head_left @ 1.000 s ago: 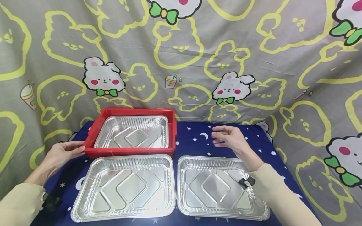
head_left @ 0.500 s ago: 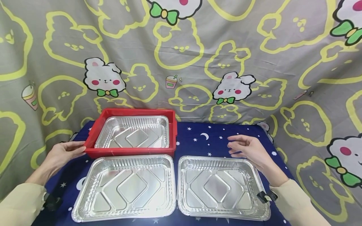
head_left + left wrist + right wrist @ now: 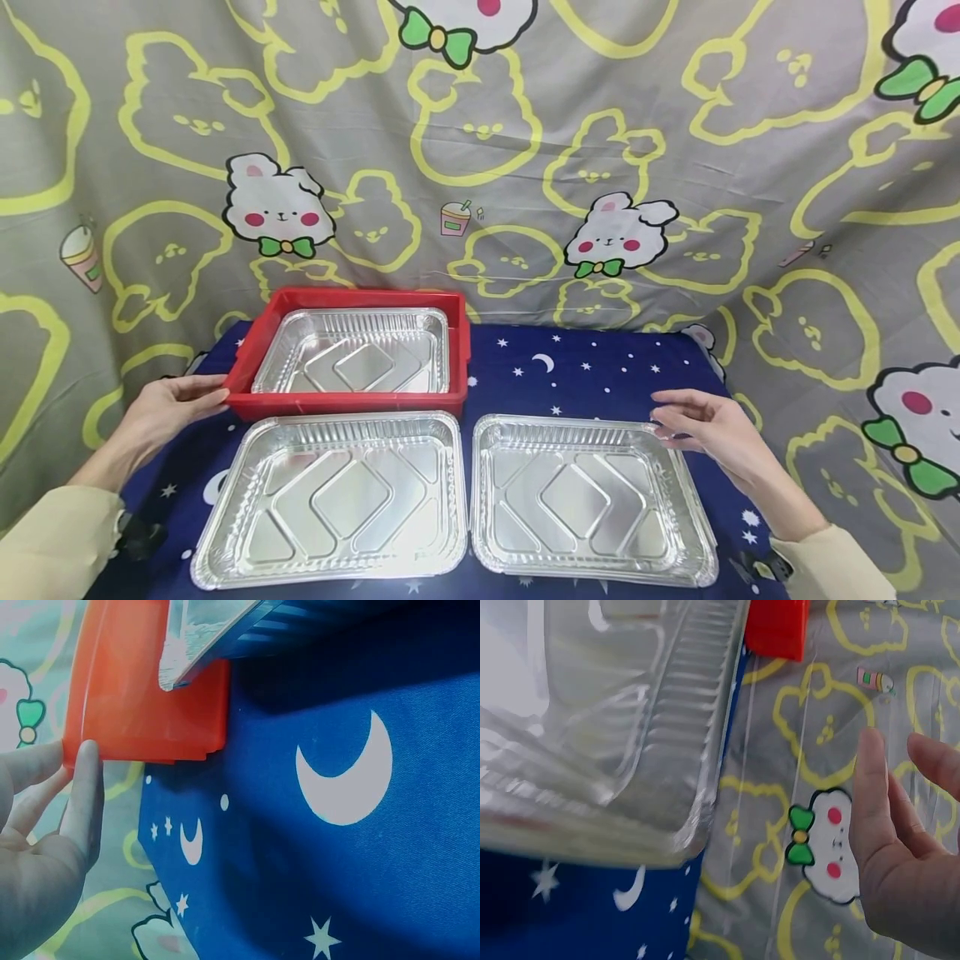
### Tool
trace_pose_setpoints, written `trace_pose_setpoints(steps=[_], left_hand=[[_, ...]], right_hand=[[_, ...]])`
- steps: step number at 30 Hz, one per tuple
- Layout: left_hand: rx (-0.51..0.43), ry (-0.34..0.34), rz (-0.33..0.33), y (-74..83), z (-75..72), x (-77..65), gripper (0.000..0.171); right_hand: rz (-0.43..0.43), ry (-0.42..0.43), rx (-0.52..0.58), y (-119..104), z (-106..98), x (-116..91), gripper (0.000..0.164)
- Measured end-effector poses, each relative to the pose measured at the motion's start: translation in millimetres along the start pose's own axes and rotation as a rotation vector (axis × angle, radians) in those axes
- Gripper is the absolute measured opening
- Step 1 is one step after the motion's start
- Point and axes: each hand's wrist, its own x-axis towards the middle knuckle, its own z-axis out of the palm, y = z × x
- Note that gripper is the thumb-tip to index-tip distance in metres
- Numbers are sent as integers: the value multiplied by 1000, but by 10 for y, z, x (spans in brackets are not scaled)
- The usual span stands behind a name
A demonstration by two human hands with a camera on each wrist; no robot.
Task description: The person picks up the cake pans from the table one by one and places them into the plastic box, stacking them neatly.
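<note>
A red plastic bin [image 3: 345, 405] stands at the back left of the table with a foil pan [image 3: 356, 320] inside it. My left hand [image 3: 168, 408] pinches the bin's near left corner, thumb on the front and fingers on the side; the left wrist view shows the thumb [image 3: 84, 787] right at the red edge. Two more foil pans stand side by side in front: a left pan [image 3: 348, 500] and a right pan [image 3: 573, 500]. My right hand [image 3: 720, 429] hovers by the right pan's far right corner, fingers relaxed, holding nothing. In the right wrist view that hand [image 3: 907, 855] is apart from the pan.
Dark blue cloth [image 3: 525, 367] with white stars and moons covers the table. A grey curtain [image 3: 495, 150] with cartoon animals hangs close behind it and along both sides. The red bin's back reaches near the curtain.
My right hand has moved right and toward me, from behind the right pan to beside its far right corner. The left hand, bin and pans have stayed in place.
</note>
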Motion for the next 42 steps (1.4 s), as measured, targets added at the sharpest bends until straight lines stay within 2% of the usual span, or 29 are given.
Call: trace_pose_setpoints(steps=[8, 16, 20, 28, 31, 35, 39, 42], left_hand=[[-25, -4, 4, -14, -8, 7, 70], [-37, -7, -1, -1, -6, 9, 73], [-13, -2, -3, 1, -5, 9, 72], [-12, 3, 1, -16, 8, 13, 68], [-14, 6, 0, -17, 4, 9, 69], [-6, 3, 1, -13, -1, 4, 69], [-6, 2, 4, -17, 0, 3, 69], [-9, 3, 4, -16, 0, 3, 70]], right_hand=[[31, 24, 60, 268, -229, -153, 31], [130, 50, 121, 588, -370, -278, 35], [173, 52, 138, 742, -402, -315, 34], [165, -23, 190, 1022, -427, -385, 37], [179, -41, 182, 1093, -405, -394, 35], [233, -29, 111, 1123, -353, -394, 26], [307, -1, 26, 1108, -283, -382, 55], [341, 8, -13, 1092, -245, -368, 65]])
